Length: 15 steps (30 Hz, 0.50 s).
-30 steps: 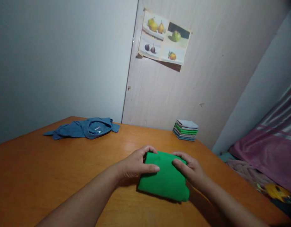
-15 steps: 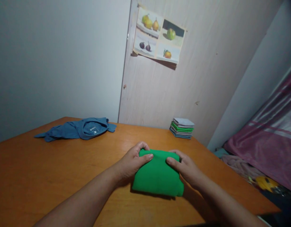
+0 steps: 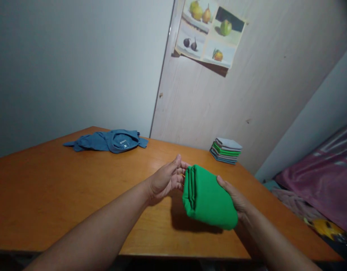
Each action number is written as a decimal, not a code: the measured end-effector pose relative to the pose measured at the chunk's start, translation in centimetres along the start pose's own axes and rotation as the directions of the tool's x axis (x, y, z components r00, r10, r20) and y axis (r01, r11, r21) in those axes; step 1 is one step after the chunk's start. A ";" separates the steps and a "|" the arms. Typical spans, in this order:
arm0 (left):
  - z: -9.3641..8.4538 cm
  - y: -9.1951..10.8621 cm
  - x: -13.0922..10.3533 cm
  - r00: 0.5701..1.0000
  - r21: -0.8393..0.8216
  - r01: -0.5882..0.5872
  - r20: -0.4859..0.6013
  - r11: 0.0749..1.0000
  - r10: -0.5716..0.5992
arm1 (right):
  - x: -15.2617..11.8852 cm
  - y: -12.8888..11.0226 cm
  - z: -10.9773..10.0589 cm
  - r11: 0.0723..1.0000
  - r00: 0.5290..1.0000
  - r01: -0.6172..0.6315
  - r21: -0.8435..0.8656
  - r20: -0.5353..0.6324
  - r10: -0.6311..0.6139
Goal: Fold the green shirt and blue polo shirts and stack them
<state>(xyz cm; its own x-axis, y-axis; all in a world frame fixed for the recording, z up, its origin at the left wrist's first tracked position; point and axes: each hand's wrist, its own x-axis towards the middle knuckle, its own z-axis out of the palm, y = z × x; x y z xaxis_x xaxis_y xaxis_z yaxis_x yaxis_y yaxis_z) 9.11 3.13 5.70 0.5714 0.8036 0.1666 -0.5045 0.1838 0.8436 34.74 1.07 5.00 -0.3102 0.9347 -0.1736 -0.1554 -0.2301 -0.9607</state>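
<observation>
A folded green cloth (image 3: pixel 212 199) is held tilted a little above the table, its layered folds facing left. My right hand (image 3: pixel 234 195) grips its right side, thumb on top and the other fingers hidden behind it. Beside the left folded edge is my left hand (image 3: pixel 173 178), open, with its palm turned toward the cloth. The fingertips reach behind that edge, so I cannot tell whether they touch it.
A crumpled blue T-shirt (image 3: pixel 114 141) lies at the back left of the wooden table (image 3: pixel 77 199). Toward the back right stands a stack of folded cloths (image 3: pixel 226 150). A wall with a fruit picture (image 3: pixel 211 34) rises behind; a pink curtain (image 3: pixel 322 192) hangs at right.
The green cloth has been lifted and turned, showing its left folds, and has shifted right with my right hand. My left hand has let go and opened. The view has tilted.
</observation>
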 end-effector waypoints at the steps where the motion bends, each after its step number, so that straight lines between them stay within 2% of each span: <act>1: 0.0 0.0 0.0 1.000 -0.011 0.008 0.013 1.000 -0.008 | 0.0 0.1 -0.1 0.999 1.000 -0.022 0.025 0.009 0.021; 4: 0.1 0.0 0.0 0.999 -0.025 0.029 0.040 0.999 -0.028 | -0.1 0.4 -0.3 0.997 0.998 -0.061 0.055 0.029 0.059; 7: 0.0 -0.1 -0.1 0.996 0.019 0.084 0.042 0.996 -0.085 | 0.0 0.4 -0.6 0.998 0.997 -0.057 0.010 0.044 0.057; 11: -0.1 -0.5 -0.5 0.972 0.138 0.223 0.041 0.965 -0.231 | 0.4 -0.6 -0.8 0.987 0.993 0.009 -0.158 0.118 0.009; 15: 0.5 -0.8 -1.3 0.954 0.172 0.268 0.088 0.948 -0.285 | 1.0 -2.5 0.4 0.928 0.973 0.045 -0.371 0.226 0.043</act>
<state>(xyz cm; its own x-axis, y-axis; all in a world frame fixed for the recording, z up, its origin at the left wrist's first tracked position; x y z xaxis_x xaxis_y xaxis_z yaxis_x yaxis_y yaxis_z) 9.08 1.63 5.05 0.7462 0.6647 -0.0368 -0.2137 0.2916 0.9324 34.44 2.51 7.34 -0.5201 0.8387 -0.1614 0.1896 -0.0709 -0.9793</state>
